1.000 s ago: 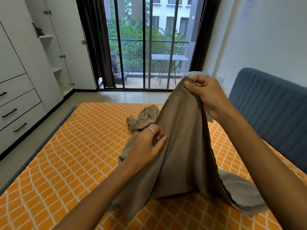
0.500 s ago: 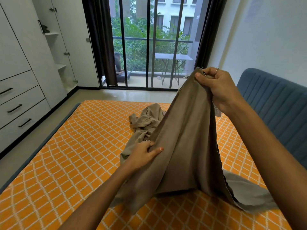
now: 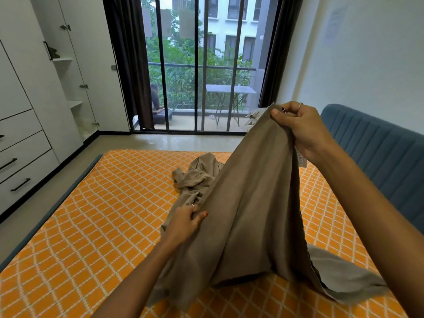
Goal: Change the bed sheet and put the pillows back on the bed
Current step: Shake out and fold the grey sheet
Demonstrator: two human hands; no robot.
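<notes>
Currently the taupe bed sheet (image 3: 247, 203) is being held up over the bare mattress (image 3: 91, 226) — one corner is lifted high, the cloth is hanging from it in a tent-like drape, and its lower folds are lying on the mattress near the person; a crumpled part of the same cloth is lying further off toward the mattress's far edge. The right hand (image 3: 298, 129) is pinching the raised corner, fingers curled over the hem; a small white tag is hanging just below that hand. The left hand (image 3: 185, 222) is gripping a lower fold on the sheet's left side, thumb lying over the cloth and fingers tucked behind it — both hands are wearing rings. The mattress is showing an orange cover with a white diamond lattice. A blue padded headboard (image 3: 378, 161) is standing along the right side, against a white wall. On the left, white wardrobes with drawers (image 3: 20, 157) are lining the room; dark curtains are framing a barred glass door (image 3: 197, 65) ahead, with a balcony, a small table and green trees beyond it.
</notes>
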